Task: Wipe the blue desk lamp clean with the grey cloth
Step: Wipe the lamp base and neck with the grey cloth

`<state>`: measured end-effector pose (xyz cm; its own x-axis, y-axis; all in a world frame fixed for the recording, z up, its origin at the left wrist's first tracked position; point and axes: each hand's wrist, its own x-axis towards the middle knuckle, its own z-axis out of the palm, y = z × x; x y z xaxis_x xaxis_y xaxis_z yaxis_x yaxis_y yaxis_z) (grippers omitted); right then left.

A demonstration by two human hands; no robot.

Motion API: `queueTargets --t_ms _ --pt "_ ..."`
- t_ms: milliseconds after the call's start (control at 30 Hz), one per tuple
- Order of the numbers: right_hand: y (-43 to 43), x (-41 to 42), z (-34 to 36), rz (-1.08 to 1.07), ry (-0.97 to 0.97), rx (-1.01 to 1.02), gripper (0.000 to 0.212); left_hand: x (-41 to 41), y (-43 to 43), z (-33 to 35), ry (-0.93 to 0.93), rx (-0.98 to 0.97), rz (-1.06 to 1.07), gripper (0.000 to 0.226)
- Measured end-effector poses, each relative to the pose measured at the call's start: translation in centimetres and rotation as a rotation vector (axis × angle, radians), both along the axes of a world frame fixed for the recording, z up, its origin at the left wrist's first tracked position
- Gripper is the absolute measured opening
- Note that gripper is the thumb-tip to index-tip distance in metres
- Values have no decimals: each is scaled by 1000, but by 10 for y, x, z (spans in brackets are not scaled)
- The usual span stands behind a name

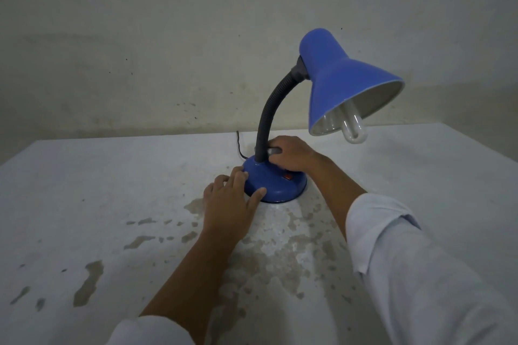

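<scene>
- The blue desk lamp (344, 84) stands upright on a pale, worn table (112, 190), directly ahead of both sets of fingers.
- Left hand (227, 199): palm down on the table, fingers (241, 176) straight and spread wide. The fingertips touch the left rim of the round blue base (269, 185), and the thumb tip rests against its near edge. This hand grips nothing.
- Right hand (291, 155): rests on top of the base, behind a red switch (287, 176). Its fingers are curled, with the knuckles uppermost.
- Grey cloth (273, 151): only a small grey wad shows, pinched at the right fingertips and pressed against the foot of the black ribbed neck (269, 120). The rest of it is hidden under the hand.
- The neck rises from the base just left of the right fingertips and curves up and to the right.
- Shade (336, 64): well above the right fingers and to their right, tilted with its opening down and to the right. A white bulb (353, 129) protrudes from it.
- A dark cord (239, 143) leaves the base beyond the left fingertips, towards the wall (168, 36).
- Darker patches mark the table around and behind the left wrist.
- Both forearms are bare, with the white sleeves (420, 274) pushed back.
</scene>
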<state>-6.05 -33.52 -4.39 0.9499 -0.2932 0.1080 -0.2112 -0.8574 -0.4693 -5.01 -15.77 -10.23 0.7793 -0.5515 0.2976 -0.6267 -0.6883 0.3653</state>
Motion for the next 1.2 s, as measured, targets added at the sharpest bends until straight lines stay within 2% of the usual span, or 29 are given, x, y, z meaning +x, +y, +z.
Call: queueTargets --t_ms 100,233,400,500,600,667,767,900,1200 --pt "1 -11 0 -39 -30 -7 31 0 1 2 -4 7 1 57" --pt "3 -36 -1 -90 -89 96 26 0 2 1 -11 0 -10 55" --pt "-1 -79 -5 -50 -99 56 26 -2 3 3 -1 -38 -27 51" --pt "-10 -95 5 -52 -44 10 18 -3 3 4 12 -37 -30 52" --pt "-20 -84 10 -173 -172 -60 18 -2 2 4 22 -41 -29 51" --pt "-19 -65 8 -174 -240 -31 24 -1 1 3 19 -36 -24 51" --pt "-15 -37 3 -73 -170 16 36 0 0 3 24 -30 -15 53" --pt "-18 -25 -2 -64 -63 64 32 1 0 3 28 -32 -14 53" --pt "-4 -70 -16 -179 -164 63 37 -2 1 6 24 -27 -10 50"
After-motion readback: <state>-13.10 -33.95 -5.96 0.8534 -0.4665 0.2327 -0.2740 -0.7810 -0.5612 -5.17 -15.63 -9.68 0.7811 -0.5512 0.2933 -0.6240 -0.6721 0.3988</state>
